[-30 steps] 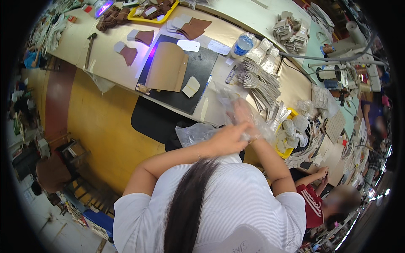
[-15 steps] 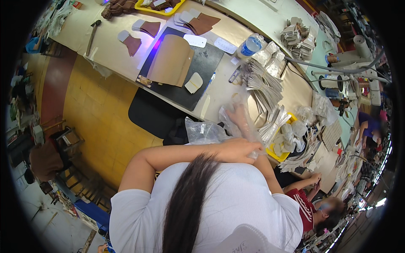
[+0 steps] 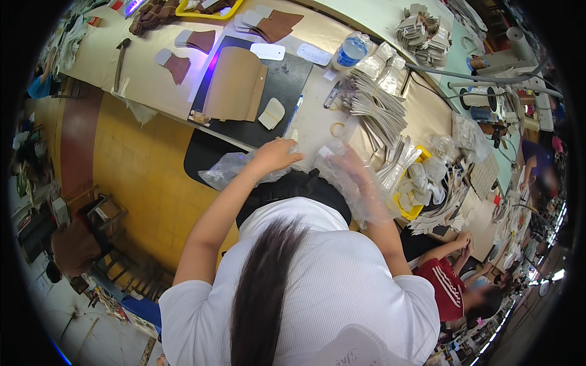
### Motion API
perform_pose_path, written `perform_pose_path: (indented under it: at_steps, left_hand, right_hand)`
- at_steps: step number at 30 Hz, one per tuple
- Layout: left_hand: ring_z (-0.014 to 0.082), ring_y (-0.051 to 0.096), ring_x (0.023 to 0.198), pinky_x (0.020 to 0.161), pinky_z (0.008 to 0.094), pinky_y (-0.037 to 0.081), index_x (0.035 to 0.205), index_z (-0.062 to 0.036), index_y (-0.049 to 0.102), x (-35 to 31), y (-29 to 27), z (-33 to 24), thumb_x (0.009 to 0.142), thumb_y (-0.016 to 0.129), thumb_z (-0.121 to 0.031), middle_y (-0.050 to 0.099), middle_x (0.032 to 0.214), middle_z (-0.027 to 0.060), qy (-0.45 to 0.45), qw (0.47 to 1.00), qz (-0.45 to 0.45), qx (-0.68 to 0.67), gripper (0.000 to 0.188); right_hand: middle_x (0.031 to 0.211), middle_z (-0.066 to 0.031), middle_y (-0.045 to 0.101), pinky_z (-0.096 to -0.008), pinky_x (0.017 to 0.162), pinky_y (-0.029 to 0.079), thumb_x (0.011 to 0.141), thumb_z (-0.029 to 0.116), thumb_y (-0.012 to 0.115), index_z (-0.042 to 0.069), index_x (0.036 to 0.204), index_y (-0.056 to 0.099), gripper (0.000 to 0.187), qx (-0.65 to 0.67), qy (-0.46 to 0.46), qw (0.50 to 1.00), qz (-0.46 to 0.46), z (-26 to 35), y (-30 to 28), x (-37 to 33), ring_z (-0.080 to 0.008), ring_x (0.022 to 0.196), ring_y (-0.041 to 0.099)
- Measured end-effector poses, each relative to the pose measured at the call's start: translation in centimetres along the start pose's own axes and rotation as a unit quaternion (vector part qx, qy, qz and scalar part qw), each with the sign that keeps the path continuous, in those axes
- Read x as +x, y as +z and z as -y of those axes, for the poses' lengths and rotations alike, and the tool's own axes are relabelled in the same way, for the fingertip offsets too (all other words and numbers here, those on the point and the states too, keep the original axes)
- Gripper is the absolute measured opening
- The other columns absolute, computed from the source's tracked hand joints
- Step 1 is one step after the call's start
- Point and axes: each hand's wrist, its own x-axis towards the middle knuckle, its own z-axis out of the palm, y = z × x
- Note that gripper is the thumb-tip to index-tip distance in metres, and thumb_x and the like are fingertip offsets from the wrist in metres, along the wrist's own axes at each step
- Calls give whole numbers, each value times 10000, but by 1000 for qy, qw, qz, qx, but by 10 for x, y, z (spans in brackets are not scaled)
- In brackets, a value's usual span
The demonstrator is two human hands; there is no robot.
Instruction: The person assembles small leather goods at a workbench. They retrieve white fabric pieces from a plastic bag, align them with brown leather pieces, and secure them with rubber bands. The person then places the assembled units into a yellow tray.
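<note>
My left hand (image 3: 274,156) is at the front edge of the table, its fingers curled in at a crumpled clear plastic bag (image 3: 227,169). The bag trails below the wrist and forearm, over a black seat. To the right, my right hand (image 3: 349,163) and forearm are inside a loose clear plastic sleeve (image 3: 372,198). Motion and plastic blur its fingers. Just beyond that hand is a tan ring (image 3: 337,129), with a fanned stack of grey-white strips (image 3: 375,107) close by.
A black mat (image 3: 290,79) carries a curved brown board (image 3: 235,85) and a small pale pad (image 3: 271,114). Brown cut pieces (image 3: 174,67) and a hammer (image 3: 121,64) lie left. A water bottle (image 3: 352,52) stands behind the strips. A co-worker in red (image 3: 441,287) sits right.
My left hand has left the right forearm and moved to the left and forward to the table edge. The loose bag has shifted left with it. My right hand remains in the plastic sleeve.
</note>
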Motion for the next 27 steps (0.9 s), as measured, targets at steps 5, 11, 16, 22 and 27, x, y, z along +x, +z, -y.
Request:
perform_pose_path:
  at_steps: [5,11,16,22,27]
  left_hand:
    - [286,639,996,880,383,470,1032,-23,682,30,35,-1,795,724,-452,684,1043,165,17,982,50,-182,492]
    - [200,594,963,862,312,449,965,-6,681,31,-11,0,768,759,-292,648,1077,133,-80,963,104,-235,355]
    - [159,577,906,830,285,451,931,6,662,-1,-24,17,752,682,-129,637,932,59,-8,965,-194,-177,225]
    - [113,597,840,707,278,491,967,-15,661,-63,-67,40,757,572,-36,627,1039,91,-55,794,-311,-520,229]
    - [101,565,783,711,255,473,991,-36,654,-84,-101,36,773,594,-45,621,882,25,-46,722,-374,-579,226]
  right_hand:
    - [1212,-109,556,-322,895,477,851,134,694,16,1375,383,621,213,24,977,10,58,-9,-16,-184,1069,559]
    - [1299,-152,506,-324,937,455,849,170,715,-54,1393,336,700,157,-33,985,-61,98,0,-45,-200,1128,538]
    - [1305,-175,510,-329,982,423,832,213,740,-29,1383,373,705,-160,-117,980,-18,37,-38,-84,-216,1165,527]
    - [1114,-110,604,-320,848,489,844,269,735,29,1237,501,517,60,-155,986,-12,121,-101,-135,-171,1002,591]
    - [1017,-64,635,-282,751,513,849,224,720,41,1192,504,445,123,-145,965,-182,76,-60,8,-147,868,613]
